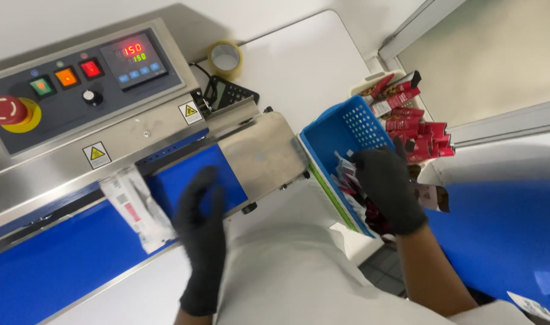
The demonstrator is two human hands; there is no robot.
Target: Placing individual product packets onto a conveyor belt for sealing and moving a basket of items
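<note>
My left hand [201,232], in a black glove, hovers flat with fingers together over the blue conveyor belt [58,265] of a steel sealing machine [136,129]. A white sachet with red print [136,207] lies on the belt just left of that hand, its edge near my fingers. My right hand [386,186], also gloved, reaches into a blue plastic basket [347,129] and closes on several small sachets [346,171] there. Red packets [416,126] are piled past the basket's far rim.
The machine's control panel [76,78] carries coloured buttons, a red stop knob and a lit display. A roll of tape [225,58] and a black calculator [227,93] lie on the white table. A blue surface [503,229] is at right.
</note>
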